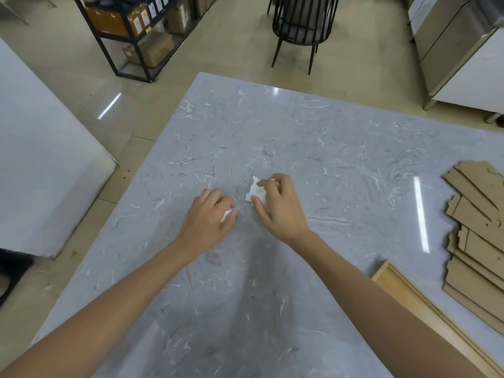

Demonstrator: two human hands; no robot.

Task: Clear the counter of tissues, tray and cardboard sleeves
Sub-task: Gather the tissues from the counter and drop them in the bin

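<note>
A grey marbled counter (pixel 313 137) fills the view. Near its middle my right hand (pixel 278 205) pinches a crumpled white tissue (pixel 255 190) that rests on the surface. Just to the left, my left hand (pixel 210 216) is curled over another white tissue (pixel 227 214), of which only a sliver shows under the fingers. A spread of flat brown cardboard sleeves (pixel 480 227) lies along the right edge. A light wooden tray (pixel 414 304) sits at the lower right, partly behind my right forearm.
Beyond the counter's far edge stand a black metal chair (pixel 300 31) and a black shelf rack with boxes (pixel 141 36). A white cabinet (pixel 41 159) is to the left, steel units (pixel 463 50) at the far right.
</note>
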